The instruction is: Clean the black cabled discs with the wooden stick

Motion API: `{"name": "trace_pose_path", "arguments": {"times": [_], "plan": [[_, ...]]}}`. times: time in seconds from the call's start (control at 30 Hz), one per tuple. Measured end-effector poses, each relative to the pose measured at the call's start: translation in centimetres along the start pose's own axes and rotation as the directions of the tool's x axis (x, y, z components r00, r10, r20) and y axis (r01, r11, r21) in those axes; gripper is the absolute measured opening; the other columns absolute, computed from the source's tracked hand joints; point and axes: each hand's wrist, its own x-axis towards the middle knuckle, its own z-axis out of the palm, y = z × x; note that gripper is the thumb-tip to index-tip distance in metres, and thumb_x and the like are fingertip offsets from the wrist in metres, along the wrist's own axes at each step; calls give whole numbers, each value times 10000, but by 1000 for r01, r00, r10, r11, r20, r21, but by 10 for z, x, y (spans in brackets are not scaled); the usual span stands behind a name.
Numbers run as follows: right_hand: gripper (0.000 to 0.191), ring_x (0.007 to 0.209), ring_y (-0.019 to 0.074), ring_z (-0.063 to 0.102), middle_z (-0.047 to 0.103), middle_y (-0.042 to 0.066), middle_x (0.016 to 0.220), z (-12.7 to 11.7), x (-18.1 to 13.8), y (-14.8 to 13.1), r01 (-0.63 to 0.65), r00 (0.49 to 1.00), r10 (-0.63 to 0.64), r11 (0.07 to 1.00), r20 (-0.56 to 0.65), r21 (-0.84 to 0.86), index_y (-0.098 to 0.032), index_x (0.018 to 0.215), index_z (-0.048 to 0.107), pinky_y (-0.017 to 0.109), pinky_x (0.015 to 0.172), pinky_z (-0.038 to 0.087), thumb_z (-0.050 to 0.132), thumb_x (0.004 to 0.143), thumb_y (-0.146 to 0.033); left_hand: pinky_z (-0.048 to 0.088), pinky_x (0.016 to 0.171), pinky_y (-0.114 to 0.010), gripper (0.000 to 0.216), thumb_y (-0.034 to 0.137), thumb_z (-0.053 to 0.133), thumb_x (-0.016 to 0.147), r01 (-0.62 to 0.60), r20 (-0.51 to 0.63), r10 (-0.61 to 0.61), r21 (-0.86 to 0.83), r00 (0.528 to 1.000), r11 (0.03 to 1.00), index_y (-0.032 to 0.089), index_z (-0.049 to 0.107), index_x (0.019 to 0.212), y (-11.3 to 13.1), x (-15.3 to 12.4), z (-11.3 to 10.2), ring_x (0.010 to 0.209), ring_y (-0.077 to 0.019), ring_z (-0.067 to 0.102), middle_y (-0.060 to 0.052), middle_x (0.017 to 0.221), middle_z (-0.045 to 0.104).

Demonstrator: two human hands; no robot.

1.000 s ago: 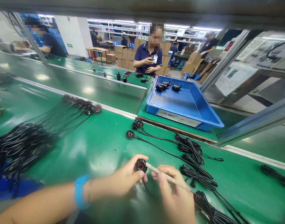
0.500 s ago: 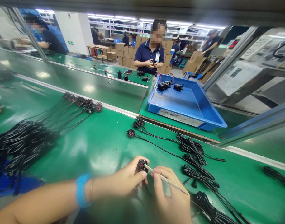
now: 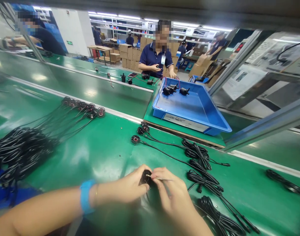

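My left hand (image 3: 133, 186) is closed around a small round black part (image 3: 146, 177), holding it a little above the green bench. In my right hand (image 3: 173, 193) is a thin pale stick-like tool (image 3: 162, 179), pinched between thumb and fingers. Its tip reaches the face of the round part; whether it is inside an opening I cannot tell. Beyond my hands lie similar round black parts with reddish centres, one of them a wheel-like part (image 3: 135, 139), joined to black cables. Coiled black cable (image 3: 205, 178) lies to the right of my right hand.
A blue tray (image 3: 189, 108) with several black motor-like parts stands on a raised green board. At left lies a large pile of black cables (image 3: 27, 147) with round ends. A metal post (image 3: 263, 121) rises at right. Opposite, a person (image 3: 157, 57) reaches toward the tray.
My right hand has shifted slightly left and up, closer to the round part, and the tool lies flatter. The person opposite has extended one hand to the tray's edge.
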Motion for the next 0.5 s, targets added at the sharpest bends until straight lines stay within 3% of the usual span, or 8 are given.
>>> {"name": "trace_pose_path", "arguments": {"times": [0.1, 0.27, 0.5], "plan": [[209, 911, 140, 617, 622, 40, 992, 1, -1, -4, -20, 999, 19, 999, -47, -28, -213, 1083, 582, 268, 789, 514, 502, 929, -96, 407, 902, -354, 264, 155, 520, 840, -21, -15, 20, -118, 1000, 993, 173, 466, 1098, -1, 4, -2, 929, -183, 476, -27, 976, 505], [199, 854, 135, 637, 657, 12, 921, 3, -11, -4, -53, 953, 28, 996, -303, -77, -230, 1017, 620, 263, 761, 523, 598, 877, -90, 411, 846, -314, 292, 137, 540, 830, -42, 11, 43, -78, 999, 996, 180, 485, 1113, 1, 4, -3, 910, -172, 471, -17, 956, 495], [196, 790, 143, 689, 702, 16, 908, 15, -17, -8, 20, 964, -76, 976, -255, -216, -217, 1049, 602, 245, 734, 575, 576, 886, -110, 413, 844, -302, 300, 166, 566, 837, -17, -25, 14, -93, 1000, 996, 198, 466, 1119, 1, 3, -1, 901, -167, 475, -4, 917, 478]]}}
